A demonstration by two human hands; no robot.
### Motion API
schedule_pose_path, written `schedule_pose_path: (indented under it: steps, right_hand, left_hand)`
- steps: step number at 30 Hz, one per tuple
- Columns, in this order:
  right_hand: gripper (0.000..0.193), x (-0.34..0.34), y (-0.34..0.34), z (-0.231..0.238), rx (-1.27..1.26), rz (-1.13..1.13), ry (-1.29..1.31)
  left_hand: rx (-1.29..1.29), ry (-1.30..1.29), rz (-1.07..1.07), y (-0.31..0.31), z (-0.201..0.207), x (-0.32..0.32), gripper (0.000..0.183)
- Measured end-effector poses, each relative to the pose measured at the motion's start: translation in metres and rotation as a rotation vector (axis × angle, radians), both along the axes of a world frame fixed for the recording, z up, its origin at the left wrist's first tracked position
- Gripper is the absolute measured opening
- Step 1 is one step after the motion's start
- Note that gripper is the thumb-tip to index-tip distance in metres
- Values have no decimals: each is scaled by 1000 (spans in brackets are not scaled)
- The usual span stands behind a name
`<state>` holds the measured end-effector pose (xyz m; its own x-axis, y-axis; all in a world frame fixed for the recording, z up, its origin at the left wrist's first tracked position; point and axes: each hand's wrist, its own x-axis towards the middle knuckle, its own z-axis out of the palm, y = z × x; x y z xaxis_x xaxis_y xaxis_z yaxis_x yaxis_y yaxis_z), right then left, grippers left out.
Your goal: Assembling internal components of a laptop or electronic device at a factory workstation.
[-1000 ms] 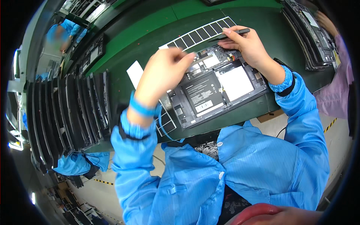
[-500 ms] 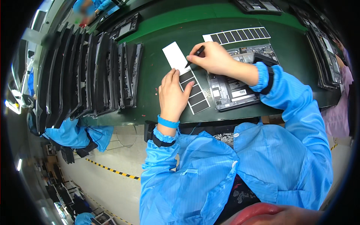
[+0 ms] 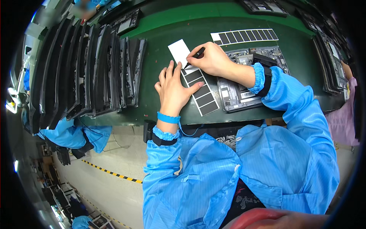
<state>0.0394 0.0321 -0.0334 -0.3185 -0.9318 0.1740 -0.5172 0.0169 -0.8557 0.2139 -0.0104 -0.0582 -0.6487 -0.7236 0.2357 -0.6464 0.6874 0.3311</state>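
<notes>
Two bare hands meet at one narrow sheet of dark rectangles (image 3: 206,100) on the green table (image 3: 158,57). Sheet lies straight ahead of the person, slightly left of the open laptop base (image 3: 244,100). Long axis runs away from the body on a slant: far end leans left, near end points right, toward the table's front edge. Far part is a plain white panel (image 3: 178,50); dark rectangles fill the rest.

Right hand (image 3: 215,61) pinches a slim black tool (image 3: 199,52), tip down, handle tilted up and to the right. Tip sits at the border between white panel and dark rectangles; actual contact with the sheet: can't tell. Left hand (image 3: 172,87) grips no tool. Fingers are spread and flattened, fingertips up by that same border, thumb lying across the dark rectangles. So left comes at the sheet from its left edge, right from its right side, and both are about equally near the border; tool tip is just beside the left index fingertip.

Laptop base is right of the sheet, edges close together, right forearm crossing above it. Second sheet (image 3: 246,37) of dark rectangles lies beyond the laptop, its long axis running left to right, apart from both hands. Row of upright laptop parts (image 3: 91,76) stands well left of the left hand.
</notes>
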Motion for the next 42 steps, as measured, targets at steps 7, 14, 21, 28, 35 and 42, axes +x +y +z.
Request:
schedule_pose_path:
  steps: [7,14,21,28,35,42]
  right_hand:
    - [20,-52,58,29,-184,-20,-419]
    - [27,-103,118,20,1,-266,-538]
    - [27,-96,120,12,3,-125,-644]
    - [25,-89,120,9,-12,-184,-592]
    - [23,-91,118,5,-42,-227,-628]
    - [23,-90,117,5,-35,-246,-624]
  left_hand:
    - [111,12,-33,-2,4,9,92]
    - [119,240,-492,53,36,-30,48]
    - [105,100,-562,77,21,-54,60]
    - [124,55,-551,79,23,-55,61]
    - [128,41,-541,80,21,-55,62]
    - [38,-16,-491,84,33,-60,57]
